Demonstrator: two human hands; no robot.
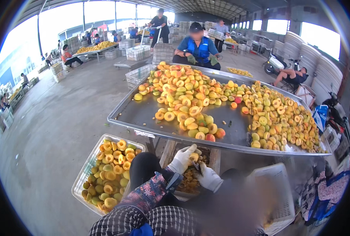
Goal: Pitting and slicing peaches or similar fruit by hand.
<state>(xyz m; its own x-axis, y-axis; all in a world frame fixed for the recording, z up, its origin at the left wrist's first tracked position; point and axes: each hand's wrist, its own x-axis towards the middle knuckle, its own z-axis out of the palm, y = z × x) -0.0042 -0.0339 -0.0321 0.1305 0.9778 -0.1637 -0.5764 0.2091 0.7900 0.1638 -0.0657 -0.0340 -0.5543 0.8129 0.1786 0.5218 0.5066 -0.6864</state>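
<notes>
My left hand [180, 160], in a white glove, grips a halved yellow peach [194, 157] above a crate [166, 154] of brown pits and scraps [189, 180]. My right hand [209, 178], gloved too, holds a small metal pitting tool [196, 166] against the fruit; its working end is partly hidden. By my left knee stands a white plastic crate [80, 174] with hollowed peach halves [110, 176]. In front of me, a metal table [139, 116] bears piles of peach halves [186, 94], many showing their pits or cut faces.
A person in a blue vest [197, 48] sits across the table. Another white crate [277, 188] stands at my right, beside patterned cloth [325, 191]. An empty-looking crate [138, 75] touches the table's far left corner. Scooters and a reclining person [293, 77] are at the right.
</notes>
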